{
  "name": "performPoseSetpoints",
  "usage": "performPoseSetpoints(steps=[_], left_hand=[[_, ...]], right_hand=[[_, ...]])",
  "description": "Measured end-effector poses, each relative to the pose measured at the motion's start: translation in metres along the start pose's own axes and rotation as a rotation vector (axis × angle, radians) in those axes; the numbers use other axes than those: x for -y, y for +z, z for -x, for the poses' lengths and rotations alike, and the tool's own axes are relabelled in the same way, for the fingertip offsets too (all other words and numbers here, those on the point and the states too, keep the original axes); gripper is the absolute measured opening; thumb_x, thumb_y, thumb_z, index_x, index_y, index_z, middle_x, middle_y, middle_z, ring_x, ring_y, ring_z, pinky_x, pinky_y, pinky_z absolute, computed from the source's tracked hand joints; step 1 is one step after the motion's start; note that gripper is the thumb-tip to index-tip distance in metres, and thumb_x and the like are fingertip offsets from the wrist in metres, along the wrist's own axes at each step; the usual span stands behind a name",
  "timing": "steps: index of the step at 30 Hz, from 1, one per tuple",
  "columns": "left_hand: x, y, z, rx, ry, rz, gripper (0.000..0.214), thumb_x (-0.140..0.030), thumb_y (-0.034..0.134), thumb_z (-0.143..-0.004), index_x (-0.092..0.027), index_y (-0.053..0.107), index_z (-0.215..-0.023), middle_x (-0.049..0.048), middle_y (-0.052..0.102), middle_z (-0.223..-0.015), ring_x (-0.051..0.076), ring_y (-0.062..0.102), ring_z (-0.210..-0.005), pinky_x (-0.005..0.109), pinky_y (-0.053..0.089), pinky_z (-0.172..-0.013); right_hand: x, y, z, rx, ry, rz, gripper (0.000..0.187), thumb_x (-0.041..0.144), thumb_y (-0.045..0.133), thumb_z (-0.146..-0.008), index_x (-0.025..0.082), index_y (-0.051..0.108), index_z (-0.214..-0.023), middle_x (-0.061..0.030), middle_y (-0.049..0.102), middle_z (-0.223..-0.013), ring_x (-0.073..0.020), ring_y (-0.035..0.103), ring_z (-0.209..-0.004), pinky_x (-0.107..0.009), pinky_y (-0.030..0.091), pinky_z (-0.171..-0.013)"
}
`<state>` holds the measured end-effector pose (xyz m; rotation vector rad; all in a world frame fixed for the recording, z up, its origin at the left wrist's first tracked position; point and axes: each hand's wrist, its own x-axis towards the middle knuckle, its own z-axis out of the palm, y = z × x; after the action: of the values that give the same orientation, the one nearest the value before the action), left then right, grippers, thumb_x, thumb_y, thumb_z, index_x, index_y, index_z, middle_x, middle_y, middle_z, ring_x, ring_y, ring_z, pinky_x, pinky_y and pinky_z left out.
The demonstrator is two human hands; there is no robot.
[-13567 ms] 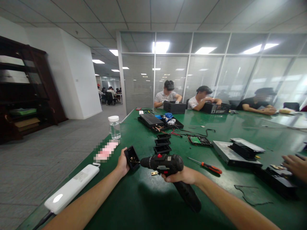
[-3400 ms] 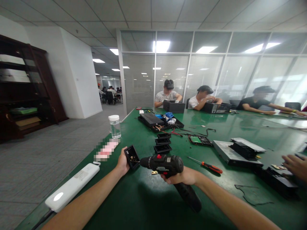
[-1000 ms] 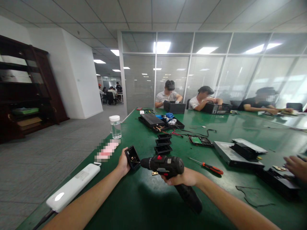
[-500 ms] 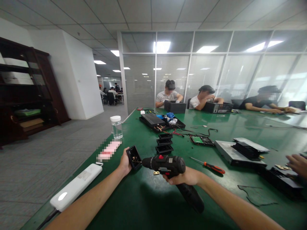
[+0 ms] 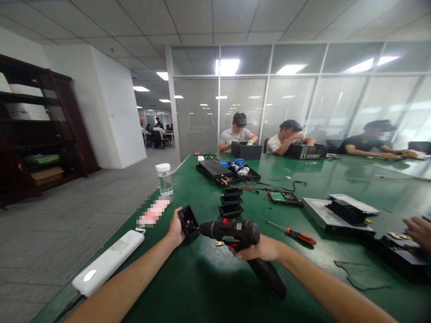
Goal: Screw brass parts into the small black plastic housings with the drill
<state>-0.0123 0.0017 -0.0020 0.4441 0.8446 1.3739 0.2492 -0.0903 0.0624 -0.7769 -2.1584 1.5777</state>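
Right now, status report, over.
Left fingers hold black open rectangular box. Right fingers grip black pistol-shaped drill, pointed at box. Nothing visible between them.

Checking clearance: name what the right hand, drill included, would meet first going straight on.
The right hand, via its cordless drill, would likely meet the black housing in the left hand; whether they touch is unclear.
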Motion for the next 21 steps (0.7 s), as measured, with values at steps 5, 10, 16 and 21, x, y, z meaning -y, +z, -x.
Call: performPoseSetpoints(steps=[5, 10, 16, 21], left_hand=[[0.0, -0.0006, -0.0007, 0.002, -0.004, 0.006, 0.023, -0.039, 0.052, -0.067, -0.017, 0.054, -0.066, 0.0014, 0.057, -0.057, 0.017, 0.056, -0.051, 0.031, 0.046, -0.053], [0.0006, -0.0011, -0.0012, -0.002, 0.015, -0.022, 0.024, -0.041, 0.053, -0.065, -0.017, 0.054, -0.066, 0.0013, 0.057, -0.057, 0.017, 0.056, -0.05, 0.032, 0.046, -0.053], [-0.0009, 0.0007, 0.001, -0.017, 0.021, -0.035, 0.023, -0.04, 0.053, -0.065, -0.016, 0.054, -0.067, 0.0015, 0.057, -0.057, 0.018, 0.056, -0.05, 0.033, 0.046, -0.053], [-0.0011, 0.0003, 0.0007, -0.015, 0.018, -0.026, 0.023, -0.039, 0.053, -0.065, -0.016, 0.054, -0.067, 0.0018, 0.057, -0.057, 0.017, 0.056, -0.05, 0.033, 0.046, -0.054]], right_hand=[[-0.0045, -0.0009, -0.0003, -0.013, -0.01, -0.021, 0.027, 0.017, 0.06, -0.066, 0.013, 0.054, -0.092, -0.002, 0.05, -0.083, -0.012, 0.047, -0.076, -0.023, 0.039, -0.068], [-0.0073, -0.0015, 0.0005, -0.018, -0.026, 0.009, 0.024, 0.019, 0.059, -0.068, 0.012, 0.054, -0.09, -0.0017, 0.051, -0.081, -0.0116, 0.048, -0.073, -0.023, 0.04, -0.068], [-0.0023, 0.0006, 0.0001, -0.012, -0.011, 0.035, 0.022, 0.019, 0.06, -0.067, 0.012, 0.055, -0.088, -0.0011, 0.05, -0.079, -0.0111, 0.047, -0.072, -0.023, 0.04, -0.067], [-0.0052, -0.0004, -0.0009, -0.012, 0.004, 0.049, 0.024, 0.021, 0.06, -0.067, 0.012, 0.055, -0.088, -0.0019, 0.051, -0.08, -0.0115, 0.047, -0.071, -0.024, 0.04, -0.068]])
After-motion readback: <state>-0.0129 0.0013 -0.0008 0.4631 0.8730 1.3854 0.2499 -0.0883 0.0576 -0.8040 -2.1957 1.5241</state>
